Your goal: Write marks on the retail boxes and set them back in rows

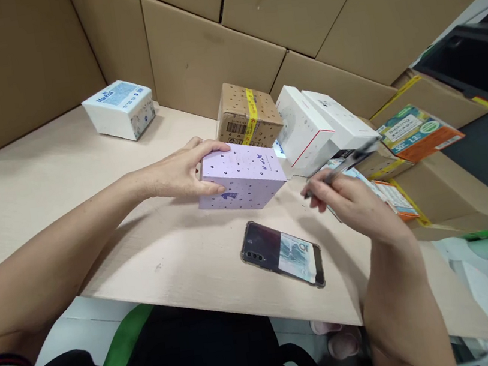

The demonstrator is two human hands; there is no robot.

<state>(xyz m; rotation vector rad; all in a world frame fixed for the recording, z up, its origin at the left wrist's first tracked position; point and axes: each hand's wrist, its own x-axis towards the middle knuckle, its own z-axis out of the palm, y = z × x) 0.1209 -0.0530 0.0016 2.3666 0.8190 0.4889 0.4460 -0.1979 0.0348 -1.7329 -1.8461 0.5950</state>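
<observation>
My left hand (183, 170) grips the left end of a lilac cardboard box (243, 177), thumb on its near side and fingers over the top. The box rests on the table and is printed with small dark marks. My right hand (346, 196) is closed around a slim pen (352, 158), slightly blurred, its tip pointing left toward the box but apart from it. In front of the lilac box lies a phone (259, 244), back side up, with a banknote (297, 257) showing in its clear case.
Behind stand a brown taped carton (234, 111) and white boxes (304, 132). A tissue pack (123, 112) sits at the back left. To the right, an orange-green box (418, 131) is by an open carton (458, 189). Large cardboard boxes (207, 49) wall the back.
</observation>
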